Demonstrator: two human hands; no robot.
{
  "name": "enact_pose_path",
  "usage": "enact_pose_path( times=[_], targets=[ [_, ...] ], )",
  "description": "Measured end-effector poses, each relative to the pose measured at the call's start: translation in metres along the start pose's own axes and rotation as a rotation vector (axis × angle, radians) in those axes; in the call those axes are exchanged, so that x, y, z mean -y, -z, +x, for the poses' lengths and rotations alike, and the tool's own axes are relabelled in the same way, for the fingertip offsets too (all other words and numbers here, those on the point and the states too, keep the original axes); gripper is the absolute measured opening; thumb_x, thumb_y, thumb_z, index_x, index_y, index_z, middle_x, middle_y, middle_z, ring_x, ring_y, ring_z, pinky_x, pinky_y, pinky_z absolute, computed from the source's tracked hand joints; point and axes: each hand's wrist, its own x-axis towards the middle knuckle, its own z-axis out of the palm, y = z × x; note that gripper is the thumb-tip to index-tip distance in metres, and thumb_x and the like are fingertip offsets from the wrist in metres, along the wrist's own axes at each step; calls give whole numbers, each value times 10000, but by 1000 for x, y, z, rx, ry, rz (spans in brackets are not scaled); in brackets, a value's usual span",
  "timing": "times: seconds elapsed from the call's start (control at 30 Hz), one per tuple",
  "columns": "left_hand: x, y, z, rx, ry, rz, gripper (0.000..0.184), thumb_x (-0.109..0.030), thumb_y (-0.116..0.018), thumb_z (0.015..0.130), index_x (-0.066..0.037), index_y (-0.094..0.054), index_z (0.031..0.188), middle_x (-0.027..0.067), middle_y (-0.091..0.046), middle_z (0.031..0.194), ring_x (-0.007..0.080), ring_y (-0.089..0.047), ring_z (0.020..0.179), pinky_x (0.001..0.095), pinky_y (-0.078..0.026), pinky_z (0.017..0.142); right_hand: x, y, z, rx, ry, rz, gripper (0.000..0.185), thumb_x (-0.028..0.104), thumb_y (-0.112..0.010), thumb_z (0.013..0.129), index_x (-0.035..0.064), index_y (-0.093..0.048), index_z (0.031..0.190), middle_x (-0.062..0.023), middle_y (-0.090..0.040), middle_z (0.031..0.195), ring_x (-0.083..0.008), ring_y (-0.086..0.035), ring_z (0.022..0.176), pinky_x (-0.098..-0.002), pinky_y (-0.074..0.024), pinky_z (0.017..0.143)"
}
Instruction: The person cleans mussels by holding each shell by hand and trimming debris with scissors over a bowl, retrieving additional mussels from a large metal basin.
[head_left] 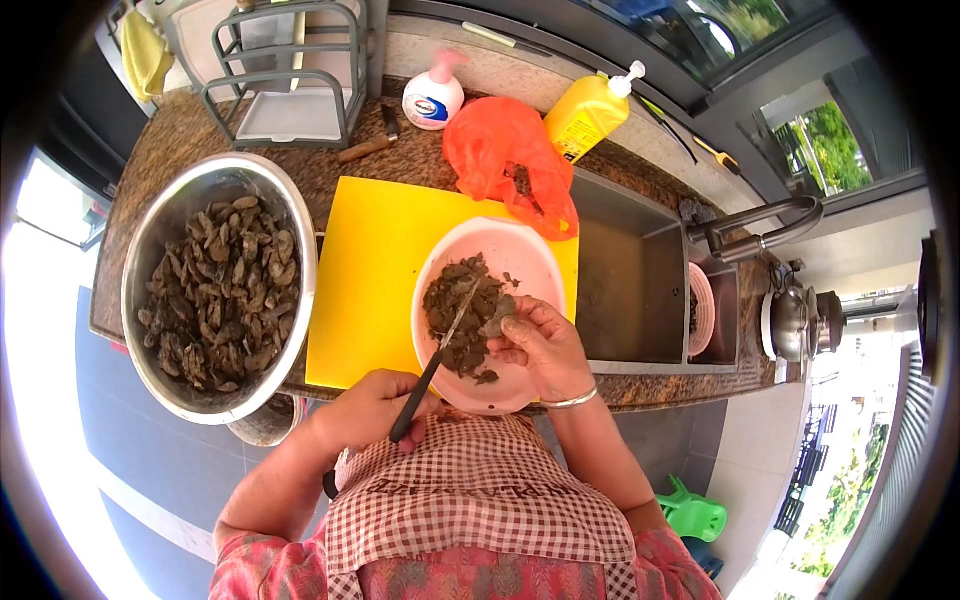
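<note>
My left hand is closed on the black handle of a narrow-bladed knife. The thin blade slants up over a pink basin, its metal smeared with brown. My right hand pinches a small dark grey-brown piece close beside the blade; its exact kind is unclear. Below both, a heap of wet, dark brown pieces lies in the basin. The basin sits on a yellow cutting board. To the left, a large steel bowl holds many dark, elongated brown pieces.
A red plastic bag lies at the board's back edge, near a white pump bottle and a yellow pump bottle. The sink and tap are right. A dish rack stands back left, near a wooden-handled tool.
</note>
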Motion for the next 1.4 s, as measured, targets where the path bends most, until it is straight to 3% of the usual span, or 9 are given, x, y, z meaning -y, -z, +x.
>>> enact_pose_path(
  times=[0.2, 0.3, 0.4, 0.57, 0.8, 0.9, 1.0, 1.13, 1.4],
  targets=[
    [2, 9, -7, -14, -81, -59, 399, -270, -512, 964, 76, -621, 1129, 83, -663, 751, 148, -647, 628, 240, -485, 544, 23, 81, 11, -401, 360, -127, 348, 40, -669, 877, 55, -621, 1222, -80, -691, 1044, -162, -682, 813, -295, -589, 715],
    [3, 12, -9, -43, -42, -42, 418, -279, -495, 951, 78, -620, 1129, 85, -662, 764, 153, -645, 646, 236, -470, 552, 19, 134, 25, -726, 690, -1041, 324, 37, -679, 848, 62, -654, 1171, -66, -691, 1034, -164, -674, 793, -281, -577, 702],
    [8, 9, -7, -42, -70, -64, 419, -282, -492, 945, 76, -620, 1122, 88, -658, 766, 152, -637, 651, 236, -455, 556, 24, 85, 14, -647, 799, -969, 272, 45, -695, 830, 58, -682, 1102, -70, -688, 1047, -163, -666, 770, -285, -566, 698],
    [3, 3, -6, -25, -102, -58, 409, -295, -505, 976, 80, -590, 1116, 78, -631, 726, 147, -630, 641, 250, -464, 544, -5, 13, 27, -68, 483, -1196, 209, 163, -674, 853, 46, -676, 1026, -163, -700, 897, -288, -695, 837, -382, -555, 761],
    [10, 0, -16, -95, -65, -50, 386, -279, -516, 954, 72, -596, 1094, 78, -633, 746, 153, -627, 659, 248, -458, 575, -19, -18, 47, 0, 299, -1533, 312, 209, -675, 832, 3, -625, 1061, -208, -688, 915, -369, -662, 903, -458, -527, 807],
    [16, 2, -18, -99, -62, -95, 370, -263, -522, 946, 71, -603, 1084, 77, -633, 751, 153, -626, 671, 249, -461, 606, -22, -3, 52, -6, 247, -1318, 293, 186, -671, 854, 1, -626, 1077, -164, -696, 875, -297, -691, 832, -399, -557, 745],
    [22, 4, -18, -88, -66, -118, 363, -254, -533, 951, 76, -601, 1085, 76, -631, 749, 154, -626, 673, 256, -470, 618, -11, 10, 59, -14, -211, -494, 257, 164, -667, 878, 0, -634, 1073, -94, -689, 857, -192, -690, 755, -325, -567, 673],
    [22, 6, -17, -44, -61, -16, 363, -256, -544, 961, 82, -599, 1081, 77, -631, 746, 159, -627, 669, 270, -488, 623, 0, 20, 46, -76, -182, -231, 227, 153, -675, 887, -14, -634, 1036, -74, -675, 858, -146, -675, 717, -285, -557, 637],
    [15, 5, -12, -107, -70, -80, 376, -290, -570, 964, 67, -609, 1074, 69, -621, 726, 148, -618, 632, 267, -494, 582, -18, -8, 40, 3, 310, -1266, 384, 191, -739, 806, 44, -626, 1143, -152, -688, 957, -311, -672, 906, -382, -529, 827]
  ],
)
